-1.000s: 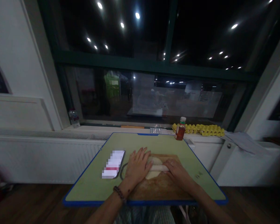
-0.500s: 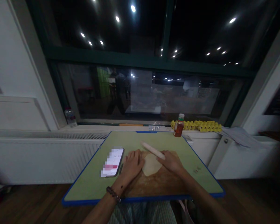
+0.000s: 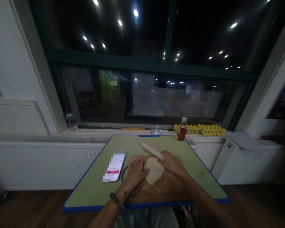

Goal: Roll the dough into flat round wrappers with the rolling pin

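My right hand (image 3: 170,162) is closed around the near end of a wooden rolling pin (image 3: 151,150), which slants away to the upper left above the board. A thin, roughly round dough sheet (image 3: 155,171) lies on a brown wooden board (image 3: 163,192). At the sheet's left edge is my left hand (image 3: 135,173), its thumb on the dough and its fingers bent in to grip the rim. The contact itself is partly covered by the fingers.
A lit phone (image 3: 114,167) lies left of the board on the green table (image 3: 90,186) with blue edging. A bottle of red-brown liquid (image 3: 181,130) stands at the back right, near yellow egg trays (image 3: 199,129). A clear bottle (image 3: 71,121) stands on the sill.
The rolling pin and my right hand have shifted slightly left. The dough sheet looks turned, with its point now nearer me. My left fingers have drawn in towards its edge.
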Motion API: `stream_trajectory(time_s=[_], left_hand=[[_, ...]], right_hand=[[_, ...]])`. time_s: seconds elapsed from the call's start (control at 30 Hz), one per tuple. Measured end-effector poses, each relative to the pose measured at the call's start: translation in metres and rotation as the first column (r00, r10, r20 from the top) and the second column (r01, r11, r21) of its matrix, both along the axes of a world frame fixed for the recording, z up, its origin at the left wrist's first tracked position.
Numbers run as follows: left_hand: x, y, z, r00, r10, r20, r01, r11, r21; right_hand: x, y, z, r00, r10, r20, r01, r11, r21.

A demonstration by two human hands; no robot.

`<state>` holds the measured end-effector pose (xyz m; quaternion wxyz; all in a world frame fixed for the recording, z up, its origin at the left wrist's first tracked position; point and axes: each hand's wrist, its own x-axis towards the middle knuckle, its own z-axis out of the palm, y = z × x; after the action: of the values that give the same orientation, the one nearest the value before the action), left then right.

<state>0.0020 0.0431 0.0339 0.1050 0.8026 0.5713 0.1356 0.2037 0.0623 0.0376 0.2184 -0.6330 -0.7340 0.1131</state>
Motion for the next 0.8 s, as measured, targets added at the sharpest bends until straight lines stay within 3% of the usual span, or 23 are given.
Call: stream_trajectory(time_s=[0.07, 0.17, 0.33, 0.47, 0.57, 0.67, 0.8], left_hand=[[0.001, -0.001, 0.000, 1.000, -0.011, 0.004, 0.011, 1.000, -0.014], [0.002, -0.003, 0.000, 1.000, -0.005, -0.030, 0.005, 1.000, -0.002], [-0.004, -0.010, 0.007, 0.997, -0.008, -0.073, 0.012, 0.998, 0.061], [-0.009, -0.010, 0.022, 0.998, 0.035, -0.046, -0.024, 0.975, 0.223], [-0.007, -0.001, 0.029, 1.000, 0.024, -0.014, -0.016, 0.909, 0.417], [0.002, 0.014, 0.023, 1.000, -0.025, -0.017, 0.030, 0.869, 0.494], [0.015, 0.036, 0.002, 0.999, -0.044, -0.026, 0.051, 0.901, 0.432]], right_hand=[[-0.010, -0.004, 0.011, 0.992, -0.004, 0.123, -0.003, 0.999, 0.053], [-0.022, 0.000, 0.015, 0.971, 0.017, 0.239, -0.025, 0.999, 0.031], [-0.023, 0.008, 0.002, 0.966, 0.125, 0.225, -0.150, 0.984, 0.096], [-0.013, -0.014, 0.007, 0.967, 0.113, 0.228, -0.145, 0.981, 0.127], [-0.007, -0.033, 0.014, 0.947, 0.086, 0.310, -0.134, 0.982, 0.136], [-0.001, -0.041, 0.006, 0.926, 0.136, 0.351, -0.203, 0.966, 0.161], [0.010, -0.035, -0.013, 0.929, 0.238, 0.283, -0.290, 0.944, 0.160]])
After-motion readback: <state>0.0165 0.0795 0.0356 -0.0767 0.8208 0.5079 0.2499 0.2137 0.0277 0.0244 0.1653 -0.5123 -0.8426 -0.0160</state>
